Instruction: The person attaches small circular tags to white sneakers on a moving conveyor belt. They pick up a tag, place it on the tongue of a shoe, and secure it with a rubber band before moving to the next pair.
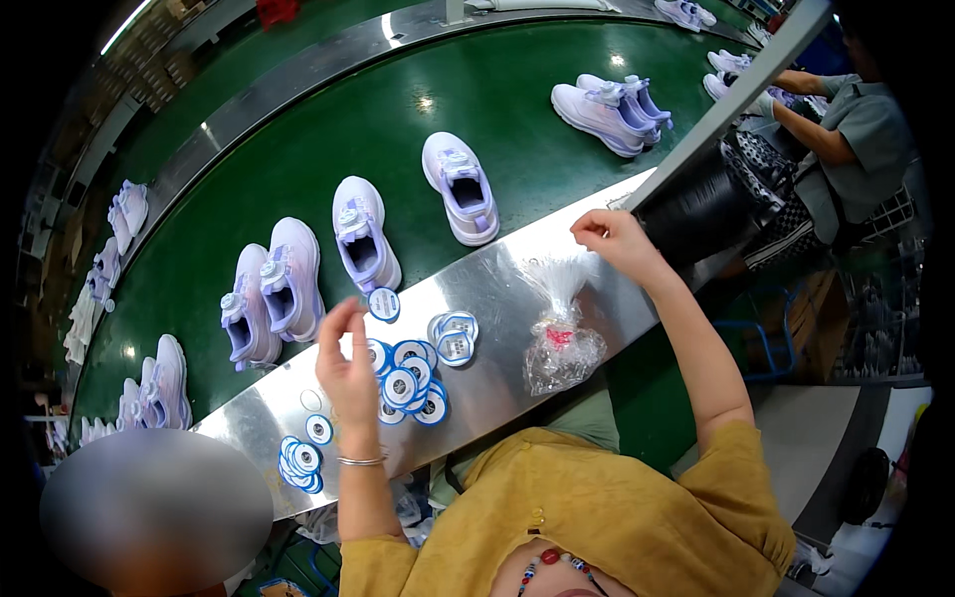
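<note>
My left hand [344, 363] is over the metal ledge, its fingers loosely bent and apart. Just right of its fingertips is a round white tag with a blue rim [384, 304], by the heel of a pale lilac sneaker [364, 237]. Below that hand lies a pile of similar round tags [406, 383]. My right hand [619, 244] is raised at the far right of the ledge, thumb and forefinger pinched together; anything between them is too small to make out. Nearest to it is a bundle of thin clear plastic strands [557, 284] in a crumpled clear bag [565, 360].
The metal ledge [487, 393] borders a green conveyor [259, 189] carrying a single sneaker [460, 189] and pairs of sneakers [609, 114]. More tags [300, 464] lie at the ledge's left. A metal post [726, 109] rises on the right, before a co-worker [856, 139]. Another person's blurred head is lower left.
</note>
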A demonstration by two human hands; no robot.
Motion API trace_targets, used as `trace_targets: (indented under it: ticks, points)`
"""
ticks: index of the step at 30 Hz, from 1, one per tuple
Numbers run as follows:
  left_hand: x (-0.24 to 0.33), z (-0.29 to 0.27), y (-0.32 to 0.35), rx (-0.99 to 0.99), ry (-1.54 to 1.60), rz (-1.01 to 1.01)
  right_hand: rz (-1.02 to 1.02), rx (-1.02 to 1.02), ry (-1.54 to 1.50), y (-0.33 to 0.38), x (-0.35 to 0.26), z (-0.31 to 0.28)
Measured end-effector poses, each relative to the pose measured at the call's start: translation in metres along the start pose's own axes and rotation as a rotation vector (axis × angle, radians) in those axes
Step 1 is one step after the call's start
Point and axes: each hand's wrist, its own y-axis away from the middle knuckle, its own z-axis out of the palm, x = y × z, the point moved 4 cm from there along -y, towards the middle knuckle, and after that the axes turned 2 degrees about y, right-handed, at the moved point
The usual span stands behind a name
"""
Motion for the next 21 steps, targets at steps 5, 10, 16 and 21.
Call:
trace_targets:
  ticks: [5, 10, 16, 21]
  points:
    - [0.031, 0.116, 0.064, -0.353, -0.148, 0.156, -0.086, -0.020, 0.304, 0.005, 0.000, 0.018]
    - [0.035, 0.184, 0.088, -0.465, -0.307, 0.261, -0.136, -0.030, 0.572, -0.005, 0.012, 0.037]
    - [0.042, 0.228, 0.114, -0.584, -0.559, 0.519, 0.014, 0.012, -0.213, 0.020, 0.024, -0.004]
    - [0.033, 0.255, 0.138, -0.677, -0.700, 0.527, -0.198, 0.257, -0.223, 0.049, 0.012, -0.014]
